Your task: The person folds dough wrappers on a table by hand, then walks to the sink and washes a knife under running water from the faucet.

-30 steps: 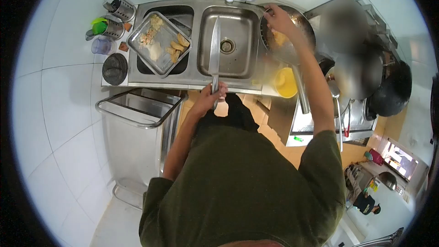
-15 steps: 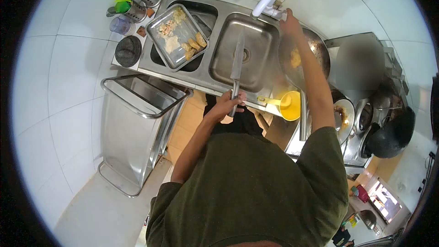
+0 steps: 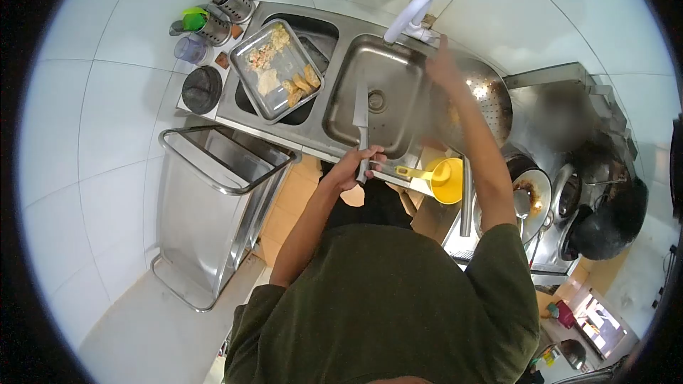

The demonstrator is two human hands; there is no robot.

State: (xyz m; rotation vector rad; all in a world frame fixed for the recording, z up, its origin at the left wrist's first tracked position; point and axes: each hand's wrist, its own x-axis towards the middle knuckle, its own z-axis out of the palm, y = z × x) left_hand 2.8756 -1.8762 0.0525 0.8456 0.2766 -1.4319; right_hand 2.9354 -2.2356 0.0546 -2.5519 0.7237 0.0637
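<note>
My left hand (image 3: 358, 165) is closed round the handle of a large knife (image 3: 361, 108). The knife's blade points away from me over the metal sink basin (image 3: 405, 135). Blurred by motion, my right hand (image 3: 445, 70) is by the base of the white tap (image 3: 411, 18), at the basin's far right corner. Its fingers are too smeared to tell their pose. Below my right forearm lies a perforated metal strainer (image 3: 494, 92), partly covered by the arm. A yellow measuring jug or scoop (image 3: 447, 188) stands on the counter edge right of my left hand.
A metal tray (image 3: 267, 110) with pieces of food rests over the left basin. Utensil holders (image 3: 235, 6) and a dark round lid or stone (image 3: 201, 89) stand left. A steel trolley (image 3: 192, 220) is at lower left. Pans (image 3: 533, 192) and a black wok (image 3: 612, 220) lie right.
My right hand has come slightly down and left from the tap's handle. The knife has tilted a little to the left, still in my left hand. The whole view has shifted slightly.
</note>
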